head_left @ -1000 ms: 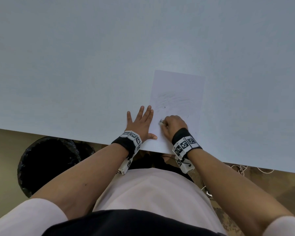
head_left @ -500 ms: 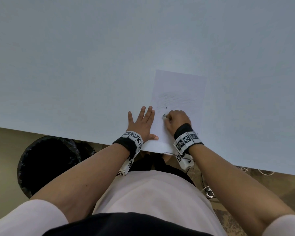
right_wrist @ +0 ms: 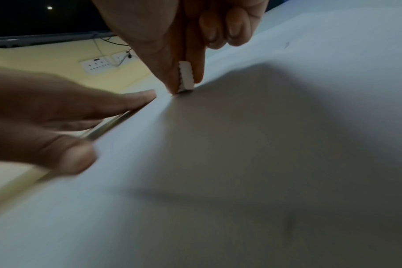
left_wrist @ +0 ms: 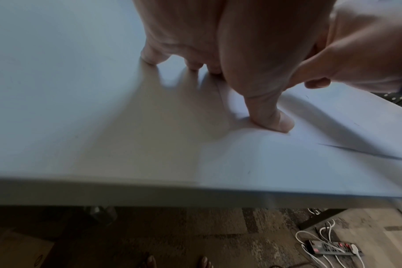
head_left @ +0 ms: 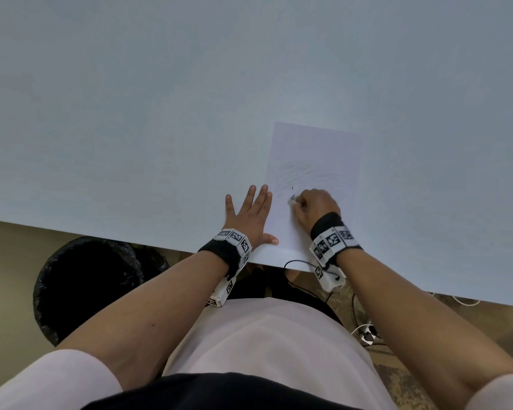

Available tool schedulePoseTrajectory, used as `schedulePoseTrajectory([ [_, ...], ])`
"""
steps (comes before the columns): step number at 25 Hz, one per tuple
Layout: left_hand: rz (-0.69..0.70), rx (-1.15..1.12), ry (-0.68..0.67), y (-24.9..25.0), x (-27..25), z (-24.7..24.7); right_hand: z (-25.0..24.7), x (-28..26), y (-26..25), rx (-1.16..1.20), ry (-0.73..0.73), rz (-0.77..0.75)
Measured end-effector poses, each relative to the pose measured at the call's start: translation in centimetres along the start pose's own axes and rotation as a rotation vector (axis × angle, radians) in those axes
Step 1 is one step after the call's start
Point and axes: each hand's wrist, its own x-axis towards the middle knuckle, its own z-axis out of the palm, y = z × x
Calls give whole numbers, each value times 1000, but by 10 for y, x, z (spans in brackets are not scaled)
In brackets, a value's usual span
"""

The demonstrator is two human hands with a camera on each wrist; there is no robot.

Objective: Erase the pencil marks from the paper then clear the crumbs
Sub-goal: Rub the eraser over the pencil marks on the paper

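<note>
Hands: left hand (head_left: 251,214) and right hand (head_left: 316,207) on paper (head_left: 314,149), pale table (head_left: 131,113).

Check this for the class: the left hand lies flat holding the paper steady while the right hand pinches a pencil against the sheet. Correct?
Not quite. The right hand pinches a small white eraser, not a pencil, as the right wrist view shows. The left hand does lie flat steadying the paper.
</note>
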Motion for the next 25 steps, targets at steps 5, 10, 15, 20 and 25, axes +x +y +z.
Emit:
schedulePoseTrajectory([
  [5, -2, -5, -9, 2, -1, -2, -19, 26, 16, 105, 125, 204],
  [10, 2, -6, -7, 2, 0, -1, 9, -7, -4, -44, -94, -66],
  [15, 2, -11, -2, 1, -1, -1, -13, 24, 12, 1, 63, 116],
  [20, 5, -13, -2, 0, 0, 0, 2, 7, -8, -44, -3, 12],
  [25, 5, -9, -3, -1, 0, 1, -8, 13, 5, -21, 79, 114],
])
